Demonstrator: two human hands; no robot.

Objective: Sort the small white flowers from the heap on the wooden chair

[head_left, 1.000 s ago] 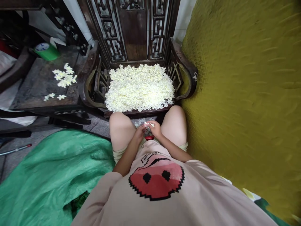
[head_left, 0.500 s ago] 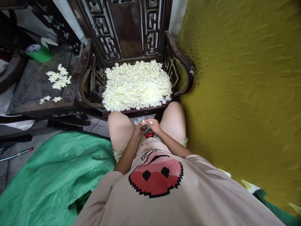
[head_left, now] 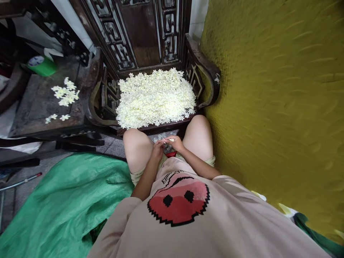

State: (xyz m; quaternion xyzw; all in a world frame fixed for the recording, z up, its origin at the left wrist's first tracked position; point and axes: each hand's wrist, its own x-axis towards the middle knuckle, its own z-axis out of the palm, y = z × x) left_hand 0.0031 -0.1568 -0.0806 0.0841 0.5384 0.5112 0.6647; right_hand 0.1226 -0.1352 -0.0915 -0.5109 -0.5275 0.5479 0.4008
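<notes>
My left hand and my right hand meet between my knees, fingers pinched together. A small white flower shows where the fingertips come together. More white petals peek out from the curled fingers of my right hand. Just beyond my knees, a thick heap of white flowers covers the seat of a dark carved wooden chair. Below my hands, part of a red thing shows, mostly hidden by my arms and shirt.
On my left, a dark wooden side table carries a few loose flowers and a green roll of tape. A large green sheet or bag lies on the floor at left. A yellow textured surface rises close on my right.
The view has tilted slightly, shifting the chair and side table a little. My hands stay together in nearly the same place, with the flower less distinct between the fingertips.
</notes>
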